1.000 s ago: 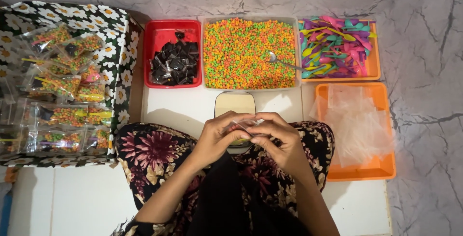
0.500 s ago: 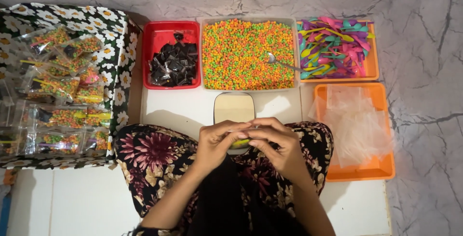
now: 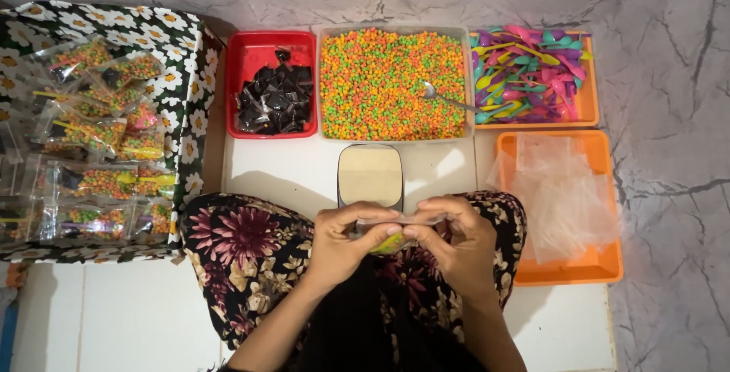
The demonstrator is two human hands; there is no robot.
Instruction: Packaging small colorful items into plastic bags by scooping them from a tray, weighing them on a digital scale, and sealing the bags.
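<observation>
Many filled packets (image 3: 99,136) already lie stacked on the flowered cloth at the left, while in the head view the left hand (image 3: 346,243) and right hand (image 3: 456,243) pinch one more small clear packet (image 3: 391,239) over the lap, trays still well stocked.

Along the far edge, red tray (image 3: 236,87) of dark wrapped pieces (image 3: 274,99), beside it clear tub (image 3: 469,83) of orange, green and yellow pellets (image 3: 380,83) with metal spoon (image 3: 450,99) stuck in. Further right, orange tray (image 3: 590,91) heaped with coloured plastic spoons (image 3: 528,74). Below that, second orange tray (image 3: 578,272) holding clear plastic bags (image 3: 559,189). At left, flowered cloth (image 3: 182,83) piled with filled packets (image 3: 95,159). Small scale (image 3: 369,174) on white tile floor (image 3: 129,319).
</observation>
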